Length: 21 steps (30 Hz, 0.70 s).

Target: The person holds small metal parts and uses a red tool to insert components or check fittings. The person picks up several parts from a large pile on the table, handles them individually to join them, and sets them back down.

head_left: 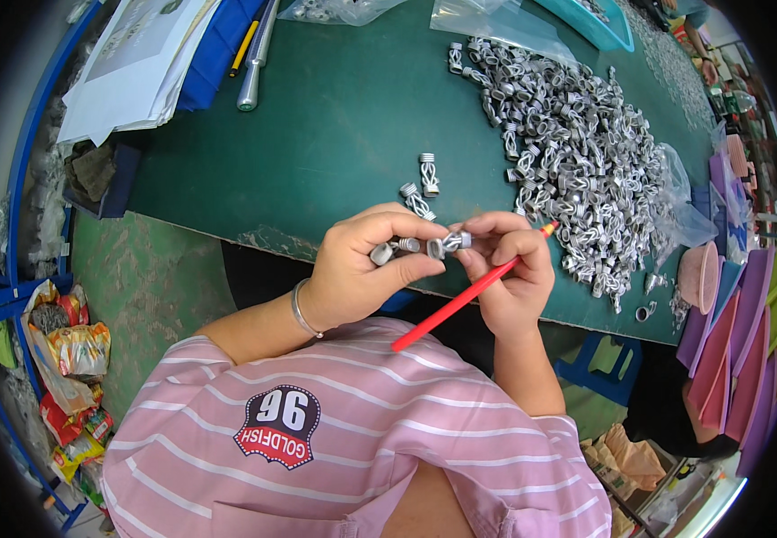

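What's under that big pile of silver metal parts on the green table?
Beneath the pile of silver metal parts lies the green table, and a clear plastic bag pokes out at its right edge. Anything deeper under the heap is covered.

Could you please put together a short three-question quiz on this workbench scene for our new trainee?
1. True or false: the right hand holds a red stick as well as a small silver metal part.
2. Where does the big pile of silver parts lie: A) on the floor, B) on the green table at the person's right, C) in a blue tray?
3. What does the left hand wear at the wrist?

Key: 1 true; 2 B; 3 a silver bangle.
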Available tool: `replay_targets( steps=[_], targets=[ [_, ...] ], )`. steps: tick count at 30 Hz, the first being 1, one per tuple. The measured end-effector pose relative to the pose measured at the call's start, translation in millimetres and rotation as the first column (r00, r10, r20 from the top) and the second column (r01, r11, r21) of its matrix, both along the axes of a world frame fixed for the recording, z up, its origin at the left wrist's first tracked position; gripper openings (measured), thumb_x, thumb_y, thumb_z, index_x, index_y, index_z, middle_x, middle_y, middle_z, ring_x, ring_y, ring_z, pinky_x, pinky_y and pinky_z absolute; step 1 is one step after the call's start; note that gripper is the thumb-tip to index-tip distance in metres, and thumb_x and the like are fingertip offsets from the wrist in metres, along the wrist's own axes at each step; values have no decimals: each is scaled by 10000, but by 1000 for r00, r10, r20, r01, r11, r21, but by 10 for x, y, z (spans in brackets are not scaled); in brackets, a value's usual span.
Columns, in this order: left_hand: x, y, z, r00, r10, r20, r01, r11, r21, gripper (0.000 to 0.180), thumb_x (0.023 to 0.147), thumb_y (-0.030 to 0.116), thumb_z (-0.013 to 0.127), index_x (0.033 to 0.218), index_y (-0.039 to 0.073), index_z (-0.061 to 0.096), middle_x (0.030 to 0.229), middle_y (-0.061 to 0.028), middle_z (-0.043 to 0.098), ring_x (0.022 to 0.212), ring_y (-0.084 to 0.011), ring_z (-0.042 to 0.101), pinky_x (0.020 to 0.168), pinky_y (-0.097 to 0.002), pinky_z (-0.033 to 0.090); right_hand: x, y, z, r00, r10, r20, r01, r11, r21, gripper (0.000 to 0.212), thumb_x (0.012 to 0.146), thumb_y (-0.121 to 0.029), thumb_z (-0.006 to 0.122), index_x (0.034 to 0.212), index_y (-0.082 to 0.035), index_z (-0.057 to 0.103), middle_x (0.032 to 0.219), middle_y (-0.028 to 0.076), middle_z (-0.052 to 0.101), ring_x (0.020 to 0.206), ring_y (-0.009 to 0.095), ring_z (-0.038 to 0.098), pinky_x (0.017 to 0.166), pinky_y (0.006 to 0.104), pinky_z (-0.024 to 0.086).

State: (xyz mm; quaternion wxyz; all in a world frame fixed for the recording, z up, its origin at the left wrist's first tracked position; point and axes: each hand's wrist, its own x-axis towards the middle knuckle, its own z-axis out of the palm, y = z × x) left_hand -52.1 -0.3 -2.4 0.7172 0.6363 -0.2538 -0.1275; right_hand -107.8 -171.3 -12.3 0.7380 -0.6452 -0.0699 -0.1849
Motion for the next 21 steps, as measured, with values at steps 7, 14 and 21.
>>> replay_targets(
  steps=[7,14,21],
  targets=[
    [-9,-37,-51,744,-229,-628,76,962,-261,260,882,84,570,1104,-53,569,833,-101,621,555,-92,520,436,-196,379,1,49,90,972,-103,213,148,966,-210,382,706,111,678,847,-55,364,996,194,568,826,207,593,709,282,505],
    [77,15,-9,537,-294,-791,-120,902,-416,248,949,156,445,1134,2,502,897,-78,563,592,-109,520,453,-187,379,99,93,197,986,-123,109,151,940,-306,231,762,99,605,789,-24,411,969,206,616,749,209,614,641,282,494],
    [175,103,-33,666,-207,-717,-172,892,-418,119,947,173,465,932,56,484,780,-12,432,554,-55,390,420,-169,299,517,48,192,995,-98,31,89,672,-736,229,676,88,619,783,-14,444,755,139,531,714,339,527,625,391,434]
  ],
)
